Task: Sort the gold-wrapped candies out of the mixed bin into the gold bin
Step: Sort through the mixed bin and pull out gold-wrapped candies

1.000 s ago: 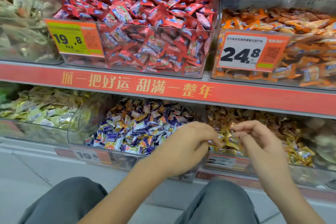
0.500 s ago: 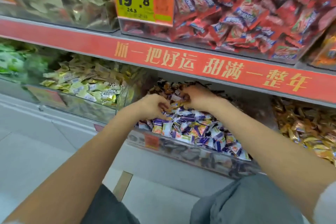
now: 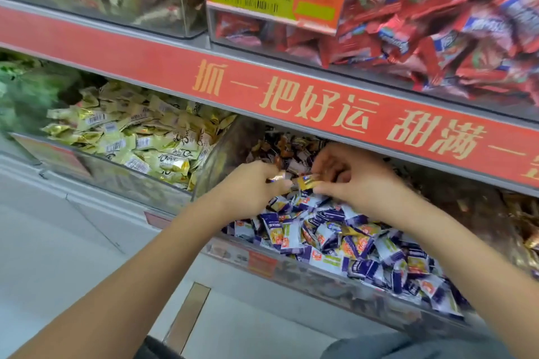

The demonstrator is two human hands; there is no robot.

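Centre frame: left hand (image 3: 250, 186) pinches a crinkled foil candy (image 3: 275, 177); right hand (image 3: 353, 181) fingers (image 3: 326, 190) pinch a glossy gold-wrapped candy (image 3: 306, 182) above the clear plastic mixed bin (image 3: 320, 274).

Two-tier store shelf (image 3: 163, 46) with a red banner edge, carrying clear bins: mixed bin (image 3: 335, 280) of purple-and-white candies directly under the right hand (image 3: 354, 181), pale-gold candy bin (image 3: 116, 175) to its left, red-wrapped candy bin (image 3: 271, 41) above it.
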